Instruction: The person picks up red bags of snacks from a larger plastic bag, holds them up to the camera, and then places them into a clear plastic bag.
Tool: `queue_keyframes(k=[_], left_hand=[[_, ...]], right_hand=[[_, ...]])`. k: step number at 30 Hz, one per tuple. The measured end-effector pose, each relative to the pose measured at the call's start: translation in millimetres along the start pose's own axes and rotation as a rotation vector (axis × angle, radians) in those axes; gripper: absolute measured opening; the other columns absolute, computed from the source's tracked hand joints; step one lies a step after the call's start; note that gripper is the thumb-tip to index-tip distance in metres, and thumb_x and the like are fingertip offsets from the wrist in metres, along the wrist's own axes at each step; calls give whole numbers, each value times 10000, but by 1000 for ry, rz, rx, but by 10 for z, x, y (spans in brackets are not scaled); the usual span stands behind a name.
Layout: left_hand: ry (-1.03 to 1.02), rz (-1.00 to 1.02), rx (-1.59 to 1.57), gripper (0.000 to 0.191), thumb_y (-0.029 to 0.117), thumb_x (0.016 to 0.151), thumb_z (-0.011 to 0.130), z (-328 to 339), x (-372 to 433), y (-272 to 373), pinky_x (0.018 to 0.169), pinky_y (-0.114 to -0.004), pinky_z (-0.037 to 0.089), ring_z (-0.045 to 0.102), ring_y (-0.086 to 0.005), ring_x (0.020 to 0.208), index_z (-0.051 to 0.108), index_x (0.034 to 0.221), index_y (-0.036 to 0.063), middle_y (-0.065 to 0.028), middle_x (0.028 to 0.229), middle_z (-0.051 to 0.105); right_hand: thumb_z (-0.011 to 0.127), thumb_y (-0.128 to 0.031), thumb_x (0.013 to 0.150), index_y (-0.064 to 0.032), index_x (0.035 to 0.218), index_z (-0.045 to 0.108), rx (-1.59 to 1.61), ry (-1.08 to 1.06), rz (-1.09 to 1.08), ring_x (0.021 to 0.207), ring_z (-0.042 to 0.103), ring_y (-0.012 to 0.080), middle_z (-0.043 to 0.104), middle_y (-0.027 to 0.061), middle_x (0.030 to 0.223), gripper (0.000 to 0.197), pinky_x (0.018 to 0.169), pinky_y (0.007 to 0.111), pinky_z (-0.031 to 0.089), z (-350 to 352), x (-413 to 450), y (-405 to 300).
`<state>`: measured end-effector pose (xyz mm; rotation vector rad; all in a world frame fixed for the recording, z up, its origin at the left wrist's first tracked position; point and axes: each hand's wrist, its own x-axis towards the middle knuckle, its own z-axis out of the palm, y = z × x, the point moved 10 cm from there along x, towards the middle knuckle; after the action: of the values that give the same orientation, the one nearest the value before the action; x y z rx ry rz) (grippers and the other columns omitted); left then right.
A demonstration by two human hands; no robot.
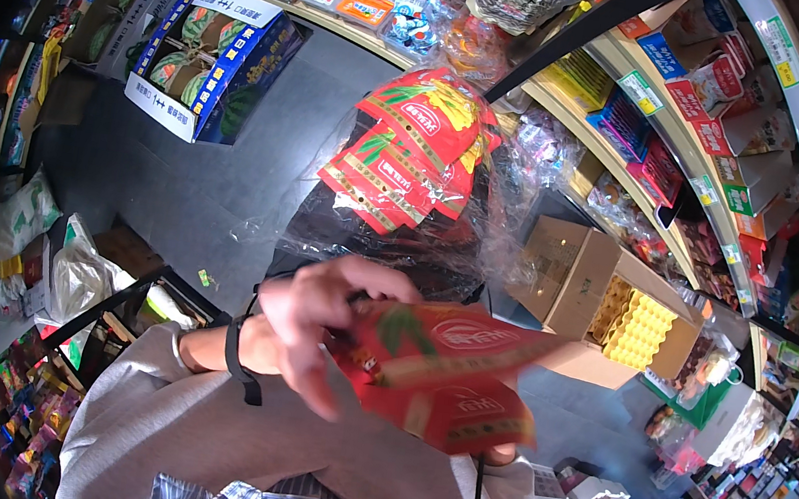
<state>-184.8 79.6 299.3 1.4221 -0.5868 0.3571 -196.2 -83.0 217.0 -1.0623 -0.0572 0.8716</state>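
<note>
Red printed packets (458, 409), at least two of them overlapping, are held up in front of my body and blurred by motion. My right hand (503, 454) is mostly hidden behind them, with only a bit of skin showing at their lower edge. At the packets' left edge is my left hand (314, 321), blurred, its thumb apart from the curled fingers. Whether it grips a packet cannot be made out. Beyond my hands, more red packets (413, 145) lie fanned on clear plastic wrap (499, 240) over a dark surface.
Stocked shelves (640, 92) curve along the right. An open carton (563, 271) with yellow egg trays (642, 331) stands to the right. A blue-and-white box of watermelons (204, 65) sits on the grey floor (173, 189). White plastic bags (82, 276) lie at left.
</note>
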Motion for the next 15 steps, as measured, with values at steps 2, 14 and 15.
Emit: queue_keyframes(k=[2,14,15], left_hand=[[204,-148,-41,450,257,888,689,-337,-41,-188,780,-420,533,640,-292,865,357,1112,53,-260,1061,577],[-250,-248,948,168,8,812,668,-490,162,-717,694,-364,511,607,-291,808,557,938,0,-122,883,577],[-167,-264,837,158,-1,824,662,-557,215,-660,703,-373,510,606,-297,812,555,941,-6,-125,891,575]], right_hand=[[890,-178,699,22,1340,501,14,-5,74,1264,541,214,579,159,1324,775,1086,421,403,-77,-43,100],[648,-41,776,-57,984,527,-1293,-104,-680,1278,498,252,572,15,1364,241,1155,617,254,520,381,-427],[648,-41,776,-57,984,527,-1293,-104,-689,1278,498,252,572,15,1364,241,1155,617,254,533,423,-422]])
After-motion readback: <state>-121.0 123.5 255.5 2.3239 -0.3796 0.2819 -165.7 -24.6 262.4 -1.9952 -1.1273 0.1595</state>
